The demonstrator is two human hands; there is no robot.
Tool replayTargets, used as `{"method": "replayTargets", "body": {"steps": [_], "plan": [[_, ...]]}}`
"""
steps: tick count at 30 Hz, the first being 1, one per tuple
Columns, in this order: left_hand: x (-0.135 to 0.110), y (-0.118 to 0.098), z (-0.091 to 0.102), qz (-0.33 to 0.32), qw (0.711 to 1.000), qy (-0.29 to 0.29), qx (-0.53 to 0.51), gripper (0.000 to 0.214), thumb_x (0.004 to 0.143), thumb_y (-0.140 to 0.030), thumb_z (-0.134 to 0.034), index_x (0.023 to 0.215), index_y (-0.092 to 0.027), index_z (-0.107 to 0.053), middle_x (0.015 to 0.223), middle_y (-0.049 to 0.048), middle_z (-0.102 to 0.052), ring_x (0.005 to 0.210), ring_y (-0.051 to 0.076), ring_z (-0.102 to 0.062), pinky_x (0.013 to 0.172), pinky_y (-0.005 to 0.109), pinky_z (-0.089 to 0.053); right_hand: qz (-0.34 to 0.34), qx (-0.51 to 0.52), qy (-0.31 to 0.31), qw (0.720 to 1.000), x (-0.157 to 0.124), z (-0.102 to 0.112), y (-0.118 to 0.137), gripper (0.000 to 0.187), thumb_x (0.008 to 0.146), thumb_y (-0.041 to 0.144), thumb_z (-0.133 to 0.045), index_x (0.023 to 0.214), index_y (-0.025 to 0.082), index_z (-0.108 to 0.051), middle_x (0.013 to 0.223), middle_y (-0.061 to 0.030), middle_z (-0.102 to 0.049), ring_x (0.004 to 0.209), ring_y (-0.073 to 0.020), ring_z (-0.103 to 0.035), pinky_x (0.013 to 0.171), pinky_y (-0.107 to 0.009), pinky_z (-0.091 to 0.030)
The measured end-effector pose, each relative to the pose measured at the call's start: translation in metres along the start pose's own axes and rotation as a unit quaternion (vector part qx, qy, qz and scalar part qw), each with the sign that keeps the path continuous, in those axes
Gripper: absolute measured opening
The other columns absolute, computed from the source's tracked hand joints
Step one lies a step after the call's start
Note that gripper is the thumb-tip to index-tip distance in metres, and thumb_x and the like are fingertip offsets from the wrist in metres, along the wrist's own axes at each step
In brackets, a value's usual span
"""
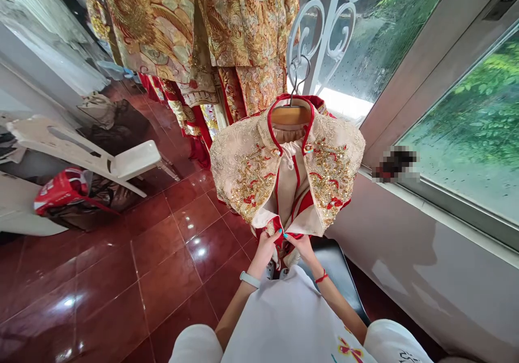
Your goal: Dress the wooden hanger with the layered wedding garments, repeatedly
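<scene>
A cream jacket (247, 171) with gold and red embroidery and red trim hangs on a wooden hanger (290, 114), hooked on a white iron window grille (324, 22). My left hand (266, 246) pinches the red-edged lower front hem on the left side. My right hand (300, 246) grips the hem on the right side, fingers closed. The two hands sit close together under the open front. A white band is on my left wrist, a red string on my right.
More gold and red embroidered garments (194, 33) hang behind. A white plastic chair (101, 155) stands at left over a red bag (60, 190) on the red tiled floor. A dark stool (344, 276) sits below the jacket. Window and white wall run along the right.
</scene>
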State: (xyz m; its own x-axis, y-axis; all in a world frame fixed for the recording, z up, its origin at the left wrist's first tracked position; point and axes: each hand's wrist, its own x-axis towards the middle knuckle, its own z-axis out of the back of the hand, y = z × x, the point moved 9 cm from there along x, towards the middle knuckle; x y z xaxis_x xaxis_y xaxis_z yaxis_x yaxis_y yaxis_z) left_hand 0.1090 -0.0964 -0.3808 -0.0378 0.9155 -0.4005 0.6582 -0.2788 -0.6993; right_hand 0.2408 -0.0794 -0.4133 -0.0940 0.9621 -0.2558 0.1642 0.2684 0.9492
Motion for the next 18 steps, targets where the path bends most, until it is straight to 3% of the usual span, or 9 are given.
{"method": "replayTargets", "body": {"steps": [10,18], "plan": [[0.005,0.001,-0.0033,-0.002,1.0,-0.003,-0.011,0.038,0.05,-0.033,-0.096,0.073,-0.018,-0.07,0.073,0.0015,-0.073,0.071,0.017,-0.068,0.074,0.028,-0.051,0.021,-0.003,-0.006,1.0,0.0038,0.0025,0.0097,0.042,0.056,0.056,-0.087,0.065,0.018,-0.072,0.067,-0.006,-0.072,0.062,-0.0187,-0.063,0.064,-0.032,-0.052],[0.0085,0.0053,-0.0009,-0.023,0.999,-0.033,-0.001,0.036,0.053,-0.031,-0.094,0.067,-0.017,-0.064,0.067,-0.0013,-0.069,0.066,0.014,-0.063,0.074,0.026,-0.049,0.018,-0.001,-0.012,1.0,0.0099,0.0035,0.0033,0.045,0.056,0.06,-0.086,0.065,0.019,-0.07,0.066,-0.0046,-0.07,0.064,-0.0187,-0.062,0.062,-0.031,-0.052]]}}
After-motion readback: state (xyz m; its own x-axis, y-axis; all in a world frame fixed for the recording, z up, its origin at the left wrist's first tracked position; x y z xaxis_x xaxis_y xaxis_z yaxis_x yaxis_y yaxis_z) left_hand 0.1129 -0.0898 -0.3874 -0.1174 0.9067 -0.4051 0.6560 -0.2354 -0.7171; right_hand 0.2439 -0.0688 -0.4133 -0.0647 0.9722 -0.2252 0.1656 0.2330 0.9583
